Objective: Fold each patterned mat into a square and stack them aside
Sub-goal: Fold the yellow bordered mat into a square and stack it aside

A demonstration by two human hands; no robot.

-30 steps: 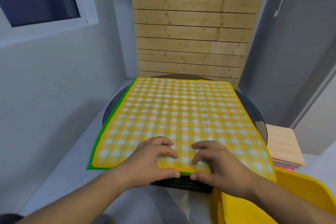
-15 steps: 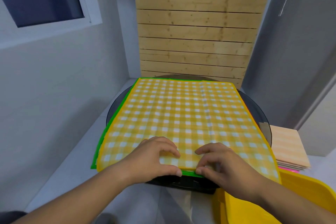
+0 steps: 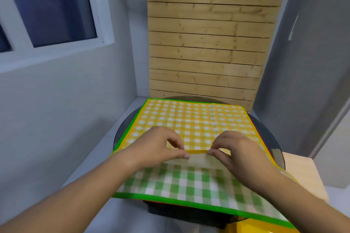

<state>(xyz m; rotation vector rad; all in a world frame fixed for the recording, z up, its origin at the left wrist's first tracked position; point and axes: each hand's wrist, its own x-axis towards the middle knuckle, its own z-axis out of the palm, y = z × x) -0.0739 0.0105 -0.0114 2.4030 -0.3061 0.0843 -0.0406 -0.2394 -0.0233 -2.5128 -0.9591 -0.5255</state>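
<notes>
A yellow-and-white checked mat (image 3: 191, 119) lies on top of a green-and-white checked mat (image 3: 189, 185) on a round dark glass table (image 3: 272, 138). My left hand (image 3: 161, 145) and my right hand (image 3: 234, 149) each pinch the yellow mat's near edge close to its middle. That edge is lifted and carried away from me, so its pale underside shows and the near part of the green mat lies uncovered. The green mat's bright green border hangs over the table's front edge.
A stack of pale orange folded mats (image 3: 301, 174) sits to the right of the table. A yellow bin (image 3: 246, 228) shows at the bottom right. Grey walls stand close on the left and right, and a wooden slat panel (image 3: 208, 53) rises behind the table.
Both hands have lifted the yellow mat's near edge and carried it away from me, uncovering the green checked mat beneath. The camera view has tilted upward.
</notes>
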